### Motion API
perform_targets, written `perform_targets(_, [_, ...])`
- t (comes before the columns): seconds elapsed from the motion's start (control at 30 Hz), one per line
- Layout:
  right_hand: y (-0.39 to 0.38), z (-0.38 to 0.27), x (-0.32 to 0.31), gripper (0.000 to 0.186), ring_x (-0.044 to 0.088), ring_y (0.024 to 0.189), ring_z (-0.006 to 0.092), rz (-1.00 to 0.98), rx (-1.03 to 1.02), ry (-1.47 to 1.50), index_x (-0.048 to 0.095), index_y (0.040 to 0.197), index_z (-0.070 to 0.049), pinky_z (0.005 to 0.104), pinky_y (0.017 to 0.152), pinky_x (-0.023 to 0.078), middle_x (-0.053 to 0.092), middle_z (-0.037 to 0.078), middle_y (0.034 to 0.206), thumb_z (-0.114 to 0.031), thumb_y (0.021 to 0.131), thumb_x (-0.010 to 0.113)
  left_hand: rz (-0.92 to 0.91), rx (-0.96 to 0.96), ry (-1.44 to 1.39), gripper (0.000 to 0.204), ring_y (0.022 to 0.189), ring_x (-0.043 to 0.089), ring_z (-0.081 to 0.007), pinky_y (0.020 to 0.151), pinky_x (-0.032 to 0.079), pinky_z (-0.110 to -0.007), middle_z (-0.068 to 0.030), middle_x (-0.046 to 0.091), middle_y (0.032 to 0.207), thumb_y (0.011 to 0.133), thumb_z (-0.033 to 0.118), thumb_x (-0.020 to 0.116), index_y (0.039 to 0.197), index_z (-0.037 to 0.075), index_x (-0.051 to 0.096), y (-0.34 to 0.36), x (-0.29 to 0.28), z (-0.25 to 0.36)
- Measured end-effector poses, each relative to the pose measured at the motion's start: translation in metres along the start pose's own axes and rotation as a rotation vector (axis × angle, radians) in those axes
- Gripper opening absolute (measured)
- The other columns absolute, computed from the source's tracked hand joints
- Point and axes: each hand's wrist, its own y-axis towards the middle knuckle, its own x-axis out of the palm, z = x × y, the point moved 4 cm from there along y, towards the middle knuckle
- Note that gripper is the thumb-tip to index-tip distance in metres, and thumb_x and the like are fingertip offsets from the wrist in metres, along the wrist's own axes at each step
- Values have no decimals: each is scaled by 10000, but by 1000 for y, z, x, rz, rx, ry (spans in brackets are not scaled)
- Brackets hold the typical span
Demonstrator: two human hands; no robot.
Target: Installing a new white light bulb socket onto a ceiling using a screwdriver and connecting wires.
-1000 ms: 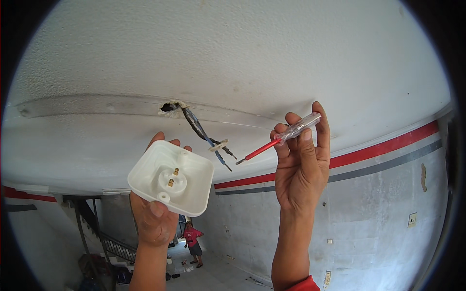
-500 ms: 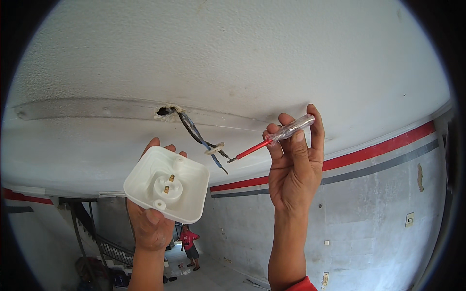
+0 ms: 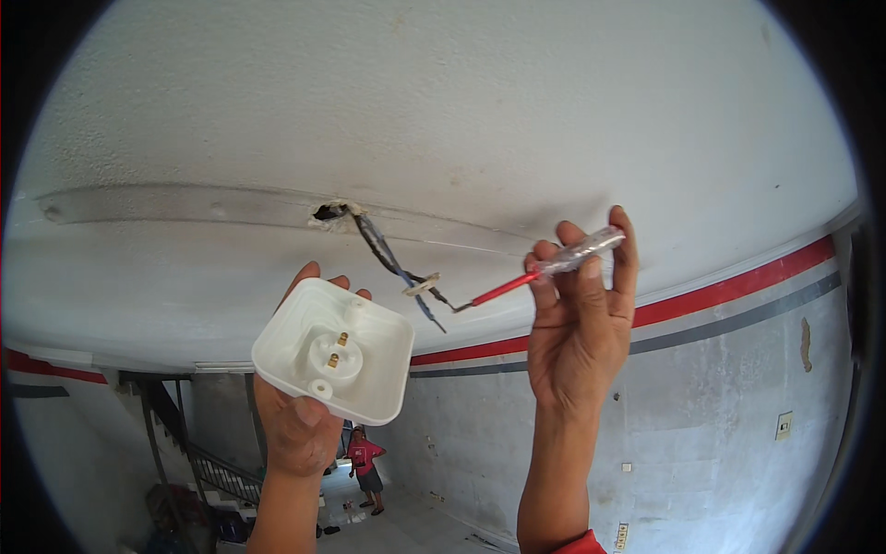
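Raised toward the ceiling, my left hand (image 3: 305, 429) grips a white square plastic box (image 3: 374, 383) with a round centre piece and two brass terminals. My right hand (image 3: 581, 342) holds a screwdriver-style tester (image 3: 503, 287) with a red shaft and clear handle between thumb and fingertips. Its metal tip appears to touch the bare end of a dark wire (image 3: 377, 249). That wire and a blue-grey wire (image 3: 425, 309) hang from a ragged ceiling hole (image 3: 329, 212), both passing a small pale piece (image 3: 420, 283) partway down.
Below, another person (image 3: 365, 459) in a pink top and dark shorts stands by scattered items on the floor. A staircase with dark railing (image 3: 221, 475) is at lower left. The grey wall (image 3: 701, 415) at right has red and grey stripes, a switch (image 3: 784, 425) and outlets.
The tester's tip has moved from just short of the dark wire's end onto it. My left hand and the box sit slightly lower than a second ago.
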Motion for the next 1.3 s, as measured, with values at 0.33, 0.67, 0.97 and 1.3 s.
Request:
perform_targets(0.33, [-11, 1, 22, 505, 678, 959, 311, -67, -27, 102, 308, 1422, -40, 406, 823, 618, 621, 223, 1111, -108, 974, 533, 13, -2, 13, 1276, 1284, 475, -322, 1084, 411, -469, -191, 442, 1383, 516, 493, 918, 1449, -62, 247, 1, -9, 4])
perform_targets(0.67, [-9, 7, 23, 513, 684, 939, 314, -76, -3, 61, 310, 1422, -38, 406, 818, 622, 626, 230, 1100, -95, 967, 540, -4, 0, 32, 1276, 1272, 490, -318, 1068, 430, -454, -199, 445, 1378, 524, 515, 909, 1444, -72, 249, 2, -12, 6])
perform_targets(0.97, [-13, 7, 18, 516, 691, 919, 305, -93, 6, 86, 305, 1423, -33, 394, 805, 626, 629, 232, 1093, -95, 967, 539, 12, -1, 36, 1287, 1252, 505, -308, 1060, 437, -449, -190, 456, 1370, 516, 529, 908, 1447, -68, 248, -1, -14, 5])
perform_targets(1.3, [-25, -1, 7, 537, 665, 952, 282, -27, -61, 35, 291, 1445, -52, 394, 844, 589, 623, 201, 1105, -97, 971, 539, 36, 24, 6, 1307, 1304, 450, -343, 1094, 386, -471, -189, 427, 1401, 518, 544, 906, 1461, -53, 225, -7, -23, 1])
